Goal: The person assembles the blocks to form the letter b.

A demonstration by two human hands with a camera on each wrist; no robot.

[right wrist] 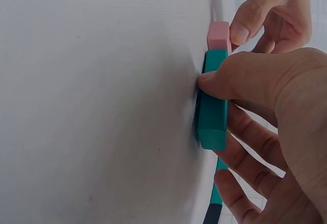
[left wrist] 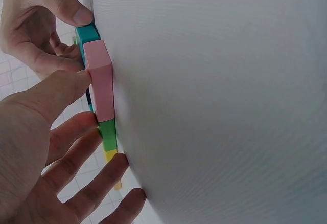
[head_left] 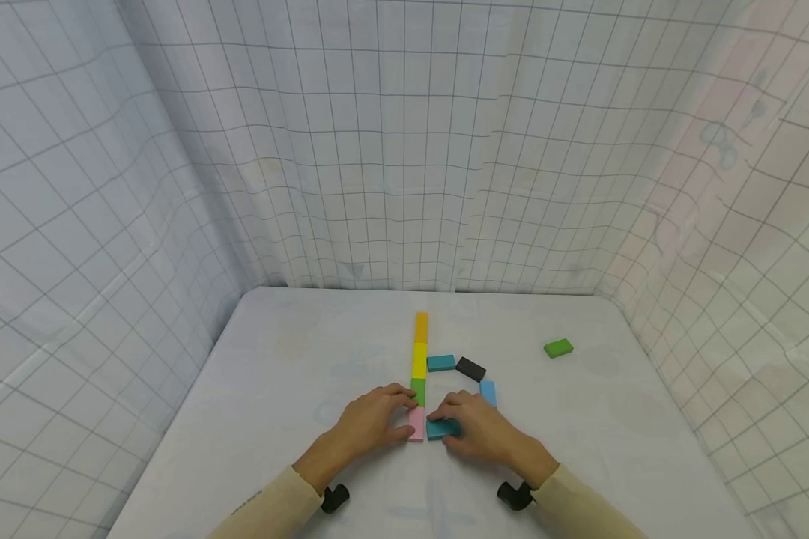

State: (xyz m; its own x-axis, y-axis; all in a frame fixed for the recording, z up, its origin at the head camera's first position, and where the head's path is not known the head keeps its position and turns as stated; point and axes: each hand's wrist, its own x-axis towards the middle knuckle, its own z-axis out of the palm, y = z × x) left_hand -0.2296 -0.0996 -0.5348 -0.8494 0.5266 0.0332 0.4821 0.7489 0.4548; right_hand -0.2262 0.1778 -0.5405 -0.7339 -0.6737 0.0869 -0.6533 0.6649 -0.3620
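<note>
My right hand (head_left: 482, 428) pinches a teal block (right wrist: 213, 106), thumb on its near long side and fingers on the far side. The block lies flat on the table, just right of a pink block (head_left: 416, 425). My left hand (head_left: 369, 419) is at the pink block's left, its thumb touching the pink block and its index fingertip near the joint with a green block (left wrist: 108, 135). Its other fingers are spread beside the row. Beyond the green block, a yellow block (head_left: 420, 361) and an orange block (head_left: 422, 327) continue the straight line.
A second teal block (head_left: 441, 363) extends right from the yellow one. A black block (head_left: 470, 369) and a light blue block (head_left: 488, 393) curve on from it towards my right hand. Apart at the right lies another green block (head_left: 558, 348). Gridded white curtains (head_left: 404, 150) surround the white table.
</note>
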